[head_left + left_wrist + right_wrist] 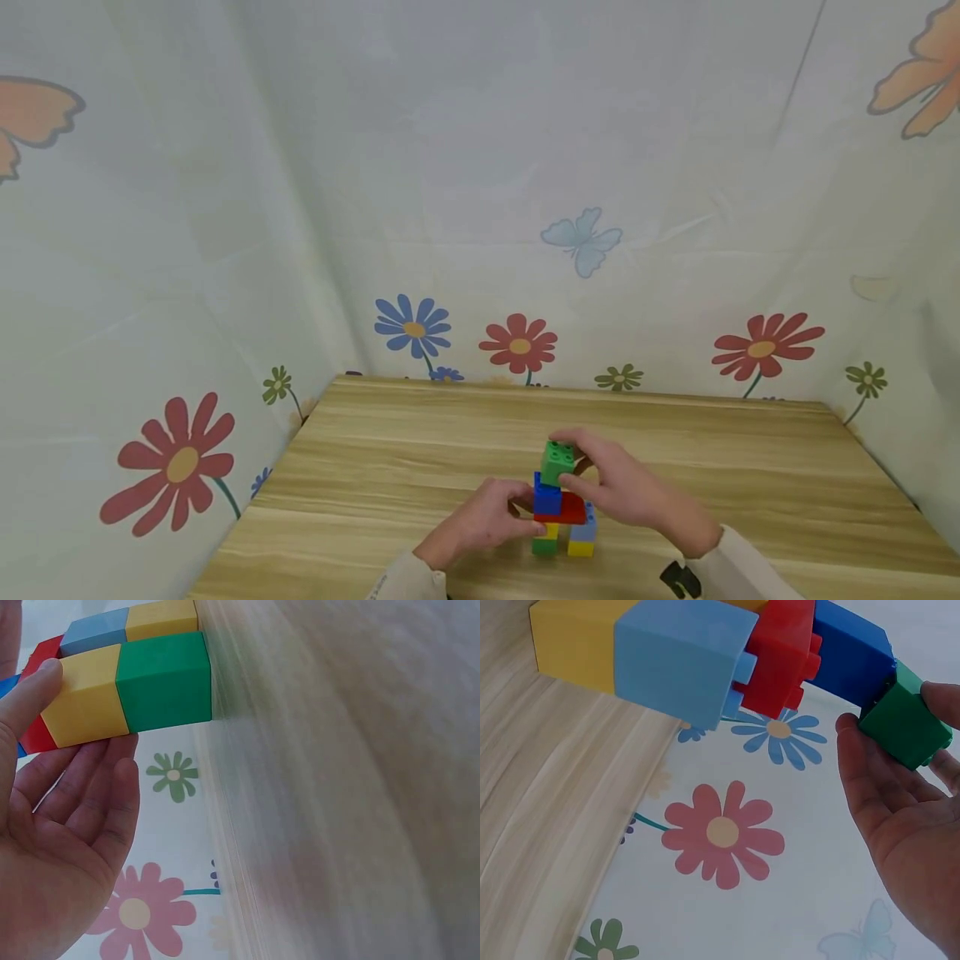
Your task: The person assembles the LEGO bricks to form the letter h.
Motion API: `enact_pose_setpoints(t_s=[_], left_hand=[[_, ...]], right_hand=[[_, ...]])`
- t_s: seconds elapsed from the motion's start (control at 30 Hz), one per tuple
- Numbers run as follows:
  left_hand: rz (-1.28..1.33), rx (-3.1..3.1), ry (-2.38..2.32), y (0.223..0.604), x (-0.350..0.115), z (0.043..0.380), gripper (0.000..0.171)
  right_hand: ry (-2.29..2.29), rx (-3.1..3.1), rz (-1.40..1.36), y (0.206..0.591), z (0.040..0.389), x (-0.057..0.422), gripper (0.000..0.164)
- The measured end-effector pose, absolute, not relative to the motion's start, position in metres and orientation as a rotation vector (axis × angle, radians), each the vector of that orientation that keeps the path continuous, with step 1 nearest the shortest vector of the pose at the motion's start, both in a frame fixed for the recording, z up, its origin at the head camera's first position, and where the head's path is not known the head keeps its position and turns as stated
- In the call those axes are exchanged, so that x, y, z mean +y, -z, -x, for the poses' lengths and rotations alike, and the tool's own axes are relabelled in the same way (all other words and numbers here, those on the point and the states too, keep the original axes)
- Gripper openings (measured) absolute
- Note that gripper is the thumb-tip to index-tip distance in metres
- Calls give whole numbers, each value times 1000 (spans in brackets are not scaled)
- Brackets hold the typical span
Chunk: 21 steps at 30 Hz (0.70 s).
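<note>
A small structure of toy building bricks stands on the wooden table. Its left column has a green brick at the bottom and a yellow brick above. The right column is a yellow brick under a light blue brick. A red brick bridges both columns, with a blue brick on its left end. My left hand grips the left column around the yellow brick, thumb in front. My right hand pinches another green brick, tilted against the blue brick's top.
The wood-grain table extends to both sides and behind the bricks. A pale curtain printed with flowers and butterflies hangs along the table's back and sides. A black strap shows at the right sleeve.
</note>
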<state>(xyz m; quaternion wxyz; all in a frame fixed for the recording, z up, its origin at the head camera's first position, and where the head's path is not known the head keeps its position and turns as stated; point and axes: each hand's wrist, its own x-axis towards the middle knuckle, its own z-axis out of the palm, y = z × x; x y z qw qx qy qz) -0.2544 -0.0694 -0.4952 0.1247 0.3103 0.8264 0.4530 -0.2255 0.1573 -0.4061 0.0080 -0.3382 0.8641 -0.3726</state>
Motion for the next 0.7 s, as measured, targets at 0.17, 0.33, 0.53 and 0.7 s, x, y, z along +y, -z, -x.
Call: enact_pose_setpoints(t_s=[0.17, 0.33, 0.53, 0.7], left_hand=[[-913, 2406, -1316, 494, -70, 253, 23], [-941, 2384, -1334, 492, -70, 252, 22], [-955, 2383, -1332, 492, -70, 253, 22], [-953, 2386, -1319, 492, -69, 254, 22]], right_hand=[[1158, 2688, 1105, 409, 225, 154, 44], [1172, 2681, 1182, 410, 225, 152, 43], [1147, 2711, 1216, 409, 224, 150, 45], [1143, 2729, 1209, 409, 223, 147, 49]])
